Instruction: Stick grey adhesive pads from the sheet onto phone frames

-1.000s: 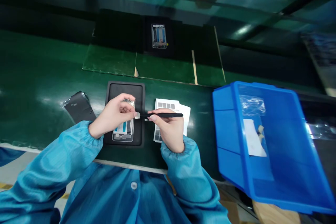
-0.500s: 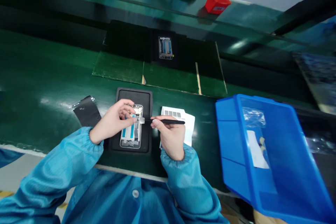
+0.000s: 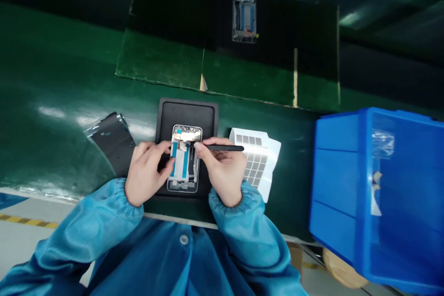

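A phone (image 3: 181, 162) with its back off lies on a black tray (image 3: 187, 110), its inner parts and two blue strips showing. My left hand (image 3: 145, 169) is at the phone's left edge, its thumb and index fingertip pressed against the side. In my right hand (image 3: 225, 169) is a pair of black tweezers (image 3: 227, 148), gripped like a pen and pointing left. Their tips are over the phone's middle, just below the metal-covered upper part. Whether anything is between the tips is too small to tell.
Left of the tray lies a dark film sheet (image 3: 113, 145). A white sheet of grey square stickers (image 3: 272, 157) is right of my right hand. Farther right stands a blue bin (image 3: 336, 185) with plastic and paper inside. Another opened phone (image 3: 244, 18) lies on the raised green board (image 3: 159, 60).
The view has tipped downward. A small silvery piece seen at the tweezers' tips no longer shows there. My left hand has drawn back from the phone's middle to its left edge.
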Action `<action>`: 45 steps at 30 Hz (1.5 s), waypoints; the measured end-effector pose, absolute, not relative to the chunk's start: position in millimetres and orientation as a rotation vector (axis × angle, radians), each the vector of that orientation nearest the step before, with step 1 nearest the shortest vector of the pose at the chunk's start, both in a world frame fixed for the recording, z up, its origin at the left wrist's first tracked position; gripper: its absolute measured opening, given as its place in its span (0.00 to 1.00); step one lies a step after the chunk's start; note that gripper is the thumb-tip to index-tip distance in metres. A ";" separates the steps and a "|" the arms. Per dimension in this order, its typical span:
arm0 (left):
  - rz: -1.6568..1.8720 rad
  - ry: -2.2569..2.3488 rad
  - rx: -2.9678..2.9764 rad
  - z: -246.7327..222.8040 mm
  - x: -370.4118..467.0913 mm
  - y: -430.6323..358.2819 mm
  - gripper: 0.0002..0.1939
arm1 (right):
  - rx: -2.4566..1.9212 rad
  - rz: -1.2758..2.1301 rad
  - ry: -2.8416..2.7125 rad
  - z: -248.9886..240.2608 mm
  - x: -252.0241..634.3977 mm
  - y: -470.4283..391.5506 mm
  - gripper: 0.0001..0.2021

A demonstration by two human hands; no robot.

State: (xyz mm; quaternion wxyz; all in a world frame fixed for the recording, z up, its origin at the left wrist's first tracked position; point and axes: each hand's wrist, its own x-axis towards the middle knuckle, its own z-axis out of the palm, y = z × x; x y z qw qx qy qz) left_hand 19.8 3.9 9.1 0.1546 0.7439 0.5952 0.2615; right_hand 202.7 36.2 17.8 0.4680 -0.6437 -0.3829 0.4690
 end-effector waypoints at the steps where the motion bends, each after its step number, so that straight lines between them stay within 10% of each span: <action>1: 0.734 1.710 2.152 8.8 21.3 4.3 0.17 | -1.594 1.123 -0.953 16.4 201.3 35.2 0.11; 45: 0.761 1.643 2.124 4.0 23.3 6.7 0.24 | -1.704 0.863 -1.271 13.3 203.0 29.7 0.06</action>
